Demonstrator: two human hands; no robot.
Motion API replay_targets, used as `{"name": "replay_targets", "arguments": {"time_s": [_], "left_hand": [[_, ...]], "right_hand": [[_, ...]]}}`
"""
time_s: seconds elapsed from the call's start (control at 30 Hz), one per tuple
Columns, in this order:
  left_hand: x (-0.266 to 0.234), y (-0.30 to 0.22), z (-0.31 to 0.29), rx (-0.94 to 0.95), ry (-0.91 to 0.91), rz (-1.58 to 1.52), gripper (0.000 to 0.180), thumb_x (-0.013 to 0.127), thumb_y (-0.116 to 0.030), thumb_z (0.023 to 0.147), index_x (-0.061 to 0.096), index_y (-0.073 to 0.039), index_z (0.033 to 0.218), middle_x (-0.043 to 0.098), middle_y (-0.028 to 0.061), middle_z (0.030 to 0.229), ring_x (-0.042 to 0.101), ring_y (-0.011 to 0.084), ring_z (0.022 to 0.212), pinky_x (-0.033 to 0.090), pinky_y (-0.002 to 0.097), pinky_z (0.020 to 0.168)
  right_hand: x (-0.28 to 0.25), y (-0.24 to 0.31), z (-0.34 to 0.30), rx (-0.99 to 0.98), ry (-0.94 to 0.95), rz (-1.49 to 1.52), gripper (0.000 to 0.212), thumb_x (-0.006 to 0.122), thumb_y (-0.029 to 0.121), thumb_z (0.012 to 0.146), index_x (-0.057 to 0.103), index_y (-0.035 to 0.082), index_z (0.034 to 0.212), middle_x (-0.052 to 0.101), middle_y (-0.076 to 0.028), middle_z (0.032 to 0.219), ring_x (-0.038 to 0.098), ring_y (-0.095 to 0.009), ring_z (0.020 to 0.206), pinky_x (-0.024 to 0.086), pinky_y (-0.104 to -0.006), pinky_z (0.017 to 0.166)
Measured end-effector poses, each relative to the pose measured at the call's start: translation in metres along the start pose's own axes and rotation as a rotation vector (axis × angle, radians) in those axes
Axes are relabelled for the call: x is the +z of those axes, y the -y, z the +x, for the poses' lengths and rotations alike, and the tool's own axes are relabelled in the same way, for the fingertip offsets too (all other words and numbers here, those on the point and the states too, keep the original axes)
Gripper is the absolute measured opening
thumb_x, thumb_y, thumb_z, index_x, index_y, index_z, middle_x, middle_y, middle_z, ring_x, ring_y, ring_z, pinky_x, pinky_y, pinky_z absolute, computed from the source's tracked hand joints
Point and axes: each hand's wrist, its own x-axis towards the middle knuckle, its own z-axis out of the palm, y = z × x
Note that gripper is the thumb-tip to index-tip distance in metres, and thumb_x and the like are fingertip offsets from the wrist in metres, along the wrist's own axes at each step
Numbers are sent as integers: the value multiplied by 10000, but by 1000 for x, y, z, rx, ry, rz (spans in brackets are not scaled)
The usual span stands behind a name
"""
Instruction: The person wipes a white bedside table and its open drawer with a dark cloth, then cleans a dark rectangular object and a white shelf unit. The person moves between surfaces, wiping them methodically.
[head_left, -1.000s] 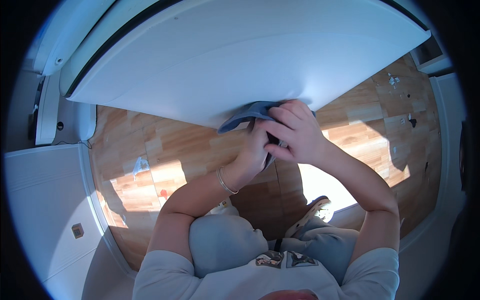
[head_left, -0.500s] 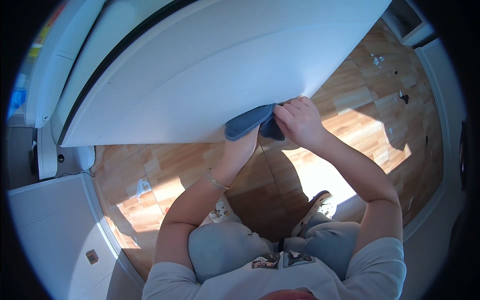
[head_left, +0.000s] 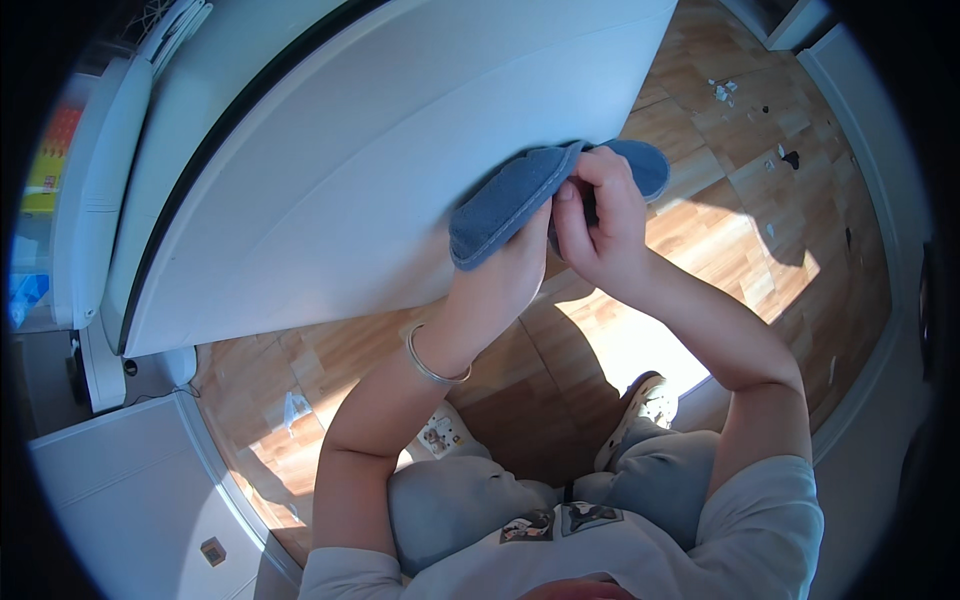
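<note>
A blue-grey cloth point(head_left: 505, 205) with a pale stitched edge hangs folded between my hands, in front of a large white door panel point(head_left: 360, 190). One part of it drapes over my left hand point(head_left: 512, 255); those fingers are hidden underneath. My right hand point(head_left: 610, 215) is closed on the cloth's middle, thumb and fingers bent together. Another flap of the cloth sticks out beyond the right knuckles. Whether the cloth touches the panel I cannot tell.
Shelves with colourful packages point(head_left: 48, 165) show at the left behind the door's dark seal. White scraps point(head_left: 722, 92) and dark bits lie on the sunlit wood floor point(head_left: 690, 130). A white low panel point(head_left: 110, 490) stands at lower left. My knees are bent below my arms.
My hands and the cloth have risen in the view. The cloth is more spread, with a flap now showing past my right hand. The door panel's lower edge sits lower on the left.
</note>
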Motion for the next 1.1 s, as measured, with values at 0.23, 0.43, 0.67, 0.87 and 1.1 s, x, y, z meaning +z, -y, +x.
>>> {"name": "replay_targets", "arguments": {"time_s": [0.23,0.43,0.67,0.87,1.1], "left_hand": [[21,92,-22,-230,64,54,216,503,-168,1008,633,-4,1063,659,91,1033,625,166,943,510,322,828],[46,75,-1,-360,103,-319,248,513,-200,1006,627,7,1083,644,86,1040,610,153,980,504,316,838],[75,-37,44,14,171,-145,399,435,-292,1042,538,9,1282,574,156,1279,543,226,1195,415,349,1011],[85,23,51,-154,268,-108,495,389,-335,1052,420,-15,1429,419,162,1477,385,258,1382,287,355,1140],[100,104,39,-423,314,-81,536,412,-343,1047,351,-9,1462,371,169,1505,360,259,1398,284,358,1151]], "right_hand": [[19,-37,-99,322,205,33,300,582,6,825,501,43,1112,549,-132,920,533,-355,860,409,-449,764],[30,-31,-112,421,43,-46,553,602,62,847,366,1,1343,387,-245,1249,394,-418,1175,375,-447,1001],[-25,-61,19,362,-209,273,455,382,208,1031,319,3,1431,355,-204,1411,374,-300,1299,323,-369,1085],[-4,-75,6,751,-291,562,568,324,331,1057,226,-16,1496,310,-210,1499,311,-292,1392,249,-363,1140],[20,-124,-67,932,-234,558,664,326,438,1044,188,2,1525,263,-186,1550,249,-272,1439,206,-335,1164]]}}
